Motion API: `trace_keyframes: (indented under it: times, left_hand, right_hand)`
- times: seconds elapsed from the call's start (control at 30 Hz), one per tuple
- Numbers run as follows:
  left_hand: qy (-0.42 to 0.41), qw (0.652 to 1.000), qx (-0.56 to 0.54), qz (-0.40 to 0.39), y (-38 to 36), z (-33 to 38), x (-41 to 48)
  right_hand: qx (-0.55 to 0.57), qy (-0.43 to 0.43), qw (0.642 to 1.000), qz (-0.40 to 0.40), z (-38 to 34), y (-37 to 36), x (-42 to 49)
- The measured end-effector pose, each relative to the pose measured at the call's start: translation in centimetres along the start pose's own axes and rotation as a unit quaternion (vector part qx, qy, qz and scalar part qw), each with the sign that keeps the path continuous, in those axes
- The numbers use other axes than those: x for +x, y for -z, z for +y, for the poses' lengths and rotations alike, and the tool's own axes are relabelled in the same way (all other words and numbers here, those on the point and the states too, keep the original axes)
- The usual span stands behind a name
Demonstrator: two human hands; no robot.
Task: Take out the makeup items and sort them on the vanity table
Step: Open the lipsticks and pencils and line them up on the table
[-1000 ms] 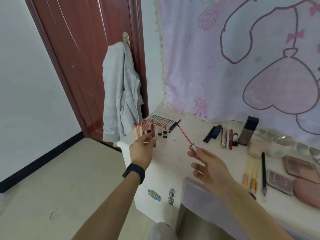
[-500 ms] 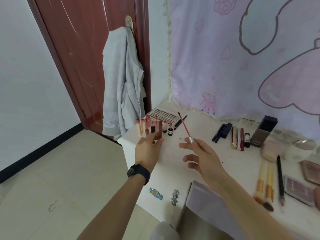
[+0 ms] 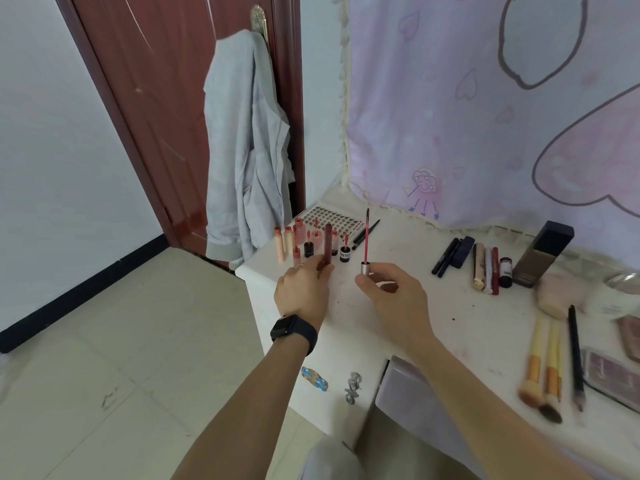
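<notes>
Most of the sorting looks done to me. Across the white table (image 3: pixel 433 327) the groups already lie in order: a cluster of small lip tubes (image 3: pixel 294 239) standing at centre frame near the table's corner, dark liners (image 3: pixel 448 255) and a row of slim sticks (image 3: pixel 487 270) further right, a tall brown bottle (image 3: pixel 541 253) beyond them, and brushes (image 3: pixel 544 370), a pencil (image 3: pixel 575 355) and flat palettes (image 3: pixel 611 377) at the lower right edge.

What I have in hand is one open lip gloss. My left hand (image 3: pixel 304 289) has thumb and fingertips clamped on the lower part of the dark red tube (image 3: pixel 327 243), held upright just beside the standing cluster; whether its base touches the table I cannot tell. My right hand (image 3: pixel 394 299) pinches the silver cap of the wand (image 3: pixel 366 239) between thumb and fingertips, the red stem pointing up, just right of the tube and apart from it.

As I judge it, what is left here is to put the wand back in the tube, close it, and stand it with the other lip tubes. Whether more items wait to be taken out, the view does not show.
</notes>
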State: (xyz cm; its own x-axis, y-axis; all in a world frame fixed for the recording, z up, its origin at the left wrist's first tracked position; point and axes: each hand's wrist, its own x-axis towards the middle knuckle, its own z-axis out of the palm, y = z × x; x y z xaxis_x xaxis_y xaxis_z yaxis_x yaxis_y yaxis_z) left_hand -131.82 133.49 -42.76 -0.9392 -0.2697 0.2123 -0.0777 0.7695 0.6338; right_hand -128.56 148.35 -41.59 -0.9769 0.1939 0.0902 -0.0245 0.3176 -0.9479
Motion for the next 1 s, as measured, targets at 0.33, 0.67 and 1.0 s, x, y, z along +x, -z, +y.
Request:
trace_keyframes:
  times: [0.33, 0.67, 1.0]
  left_hand:
    - [0.025, 1.0, 0.009, 0.014, -1.1, 0.3, 0.6]
    - [0.036, 0.999, 0.02, 0.026, -1.2, 0.5, 0.7]
    - [0.036, 0.998, 0.036, 0.033, -1.5, 0.5, 0.8]
  right_hand:
    - [-0.22, 0.049, 0.974, -0.005, -0.6, -3.1, 2.7]
    - [-0.288, 0.039, 0.957, 0.004, -0.6, -4.5, 3.8]
    - [-0.322, 0.058, 0.945, -0.008, -0.4, -4.7, 4.2]
